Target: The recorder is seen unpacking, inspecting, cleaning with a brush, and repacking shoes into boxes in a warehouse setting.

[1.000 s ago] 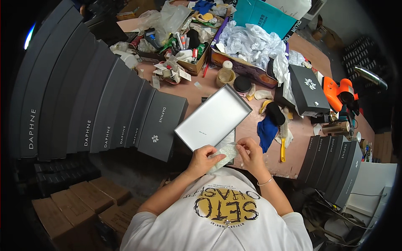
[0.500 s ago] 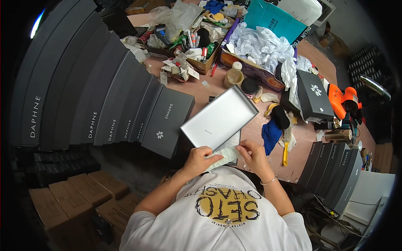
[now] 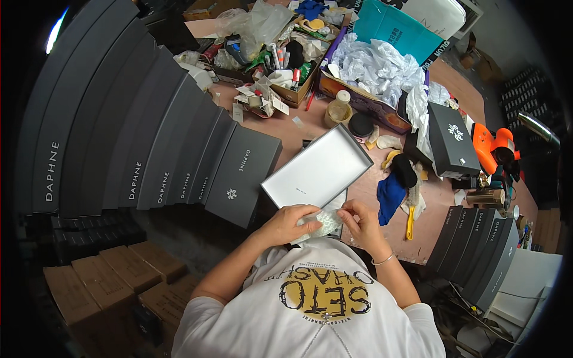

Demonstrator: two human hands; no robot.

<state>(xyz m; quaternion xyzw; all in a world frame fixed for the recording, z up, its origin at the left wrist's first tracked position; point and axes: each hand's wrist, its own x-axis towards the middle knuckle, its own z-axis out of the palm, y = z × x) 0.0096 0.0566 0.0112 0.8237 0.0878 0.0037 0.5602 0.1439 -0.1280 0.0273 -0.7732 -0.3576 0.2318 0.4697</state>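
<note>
Close to my chest, I hold a pale, shiny, textured strip [image 3: 326, 224] between both hands. My left hand [image 3: 286, 225] is closed on its left end, thumb laid along it. At the opposite end, my right hand [image 3: 362, 224] pinches the strip between thumb and fingertips. The strip bends between them, and its exact kind is unclear. Just beyond my hands, an open shallow box part [image 3: 319, 167] with a white inside and dark rim lies tilted on the table. Something pale under its near edge is mostly hidden.
Tall stacks of dark grey shoe boxes [image 3: 242, 173] stand on the left, with more boxes [image 3: 477, 250] at right. A purple carton [image 3: 364, 98] holds crumpled white paper. A jar [image 3: 338, 110], a yellow-handled brush [image 3: 410, 221] and a blue cloth [image 3: 390, 198] lie on the table [image 3: 286, 128].
The strip was stretched flatter and is now more curved and bunched. My left fingers have extended farther over it. The whole view has shifted slightly.
</note>
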